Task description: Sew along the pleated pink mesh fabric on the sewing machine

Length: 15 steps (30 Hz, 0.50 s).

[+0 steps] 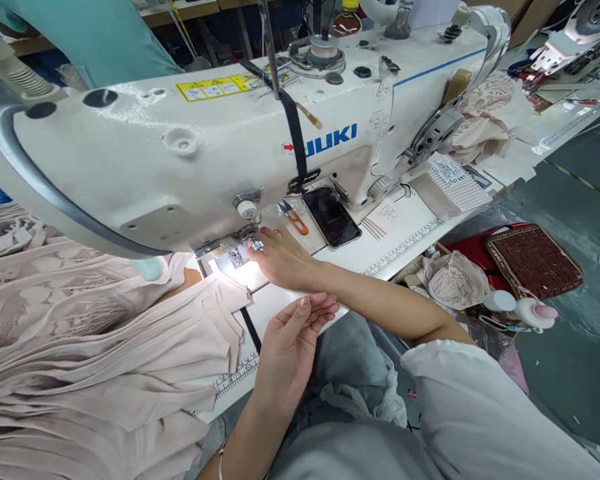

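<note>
A white JUKI sewing machine [205, 160] stretches across the table before me. My right hand [286, 260] reaches under its head, the fingers bent together beside the presser foot [236, 257]; whatever they pinch is hidden or too small to make out. Nearer to my body, my left hand [291, 347] is raised palm up above the table edge. Its thumb lies against the curled fingers, and anything between them is too small to name. Left of the needle area, many pale pink fabric pieces [145, 353] lie in layers, some with lace.
Orange-handled thread snips [295, 219] and a dark phone [331, 217] lie behind my right forearm. A stack of pale strips [450, 185] and crumpled lace fabric [490, 117] sit farther right. Below the table edge are a box of scraps [453, 280] and a brown woven mat [535, 260].
</note>
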Available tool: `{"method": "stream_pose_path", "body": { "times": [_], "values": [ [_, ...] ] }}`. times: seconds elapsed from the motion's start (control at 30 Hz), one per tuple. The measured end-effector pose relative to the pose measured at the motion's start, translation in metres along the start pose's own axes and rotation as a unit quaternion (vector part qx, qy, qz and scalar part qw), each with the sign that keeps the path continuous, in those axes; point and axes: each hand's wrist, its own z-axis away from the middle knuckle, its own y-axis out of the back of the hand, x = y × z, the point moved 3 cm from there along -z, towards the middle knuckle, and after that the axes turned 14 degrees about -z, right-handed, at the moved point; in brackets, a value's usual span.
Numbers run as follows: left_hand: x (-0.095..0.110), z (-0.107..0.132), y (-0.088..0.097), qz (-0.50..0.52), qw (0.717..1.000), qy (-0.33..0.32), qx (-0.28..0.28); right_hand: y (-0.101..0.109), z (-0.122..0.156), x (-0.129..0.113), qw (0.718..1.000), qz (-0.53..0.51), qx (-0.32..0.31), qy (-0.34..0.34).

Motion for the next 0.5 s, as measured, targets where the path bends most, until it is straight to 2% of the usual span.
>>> {"method": "stream_pose_path", "body": {
  "times": [0.33,0.5],
  "values": [
    [0.004,0.004,-0.002,-0.042,0.999,-0.018,0.012,0.002,0.0,-0.002,1.0,0.012,-0.001,-0.006],
    [0.008,0.012,-0.006,-0.091,0.993,-0.059,-0.044,0.004,0.001,-0.003,1.0,0.013,-0.005,-0.003]
  ]
}}
